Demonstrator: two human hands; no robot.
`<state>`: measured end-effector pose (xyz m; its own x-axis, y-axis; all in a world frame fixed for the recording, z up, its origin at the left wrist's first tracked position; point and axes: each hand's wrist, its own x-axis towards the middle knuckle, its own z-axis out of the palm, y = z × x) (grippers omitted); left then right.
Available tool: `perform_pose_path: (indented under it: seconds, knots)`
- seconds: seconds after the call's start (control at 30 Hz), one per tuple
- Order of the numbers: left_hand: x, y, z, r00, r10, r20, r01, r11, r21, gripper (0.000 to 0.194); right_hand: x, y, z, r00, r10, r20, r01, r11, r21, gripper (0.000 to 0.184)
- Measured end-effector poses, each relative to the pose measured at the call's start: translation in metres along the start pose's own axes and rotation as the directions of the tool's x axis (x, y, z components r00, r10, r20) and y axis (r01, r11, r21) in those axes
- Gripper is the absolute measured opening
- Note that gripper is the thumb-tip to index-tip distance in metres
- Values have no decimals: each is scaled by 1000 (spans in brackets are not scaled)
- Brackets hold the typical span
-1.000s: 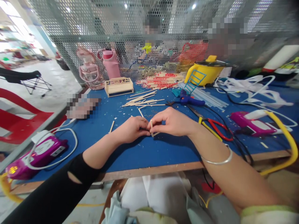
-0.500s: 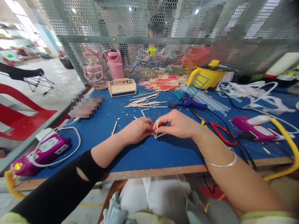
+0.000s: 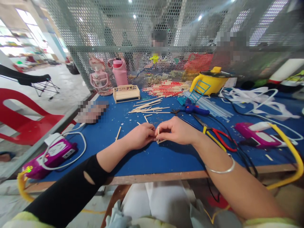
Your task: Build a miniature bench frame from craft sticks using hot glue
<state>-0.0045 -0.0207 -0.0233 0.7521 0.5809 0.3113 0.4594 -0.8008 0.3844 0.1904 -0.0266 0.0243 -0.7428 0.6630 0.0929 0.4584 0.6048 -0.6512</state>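
Note:
My right hand (image 3: 175, 131) pinches a short wooden stick (image 3: 158, 130) that stands upright between thumb and fingers. At its foot another pale stick (image 3: 161, 142) lies low, touching or joined to it; I cannot tell which. My left hand (image 3: 143, 136) is closed right beside it, fingertips against the same small piece, and what it grips is hidden by the fingers. Beyond the hands lie two short sticks (image 3: 146, 118) in an angle and a loose pile of thin wooden sticks (image 3: 149, 107). Another single stick (image 3: 118, 133) lies left of my left hand.
Behind are a small wooden model (image 3: 126, 94), red-tipped sticks (image 3: 166, 88), pink bottles (image 3: 120, 72) and a yellow pot (image 3: 211, 84). To the right lie a blue glue gun (image 3: 197, 109), clear glue sticks (image 3: 216, 107), red-handled scissors (image 3: 224, 139) and cords. Purple power strips (image 3: 51, 156) flank both sides.
The view has tilted up slightly, so things sit a little lower in it. Both hands keep their hold together at the upright stick, with little visible movement.

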Motion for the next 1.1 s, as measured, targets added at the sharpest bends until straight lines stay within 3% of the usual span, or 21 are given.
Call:
perform_pose_path:
  seconds: [0.33, 0.53, 0.67, 0.9, 0.97, 1.1]
  knots:
    - [-2, 2, -10, 999, -38, 24, 42, 987, -152, 16, -2, -2, -4, 994, -104, -44, 104, 995, 5, 21]
    - [-5, 11, -23, 997, -69, 23, 73, 949, -306, 24, -6, 2, -11, 982, -27, -185, 32, 999, 20, 22]
    - [-4, 11, -20, 996, -86, -10, 73, 903, -424, 18, -7, 6, -13, 976, -34, -217, 33, 999, -9, 22]
    - [-1, 13, -11, 986, -165, -40, 136, 910, -390, 17, -6, 8, -15, 972, -41, -233, 27, 998, -65, 24]
    - [0, 16, -10, 985, -171, -29, 147, 913, -381, 18, -7, 11, -16, 984, -11, -177, -6, 996, -93, 21]
    - [0, 18, -10, 983, -183, 1, 172, 921, -350, 20, -5, 18, -16, 993, 102, 66, -88, 978, -189, 19]
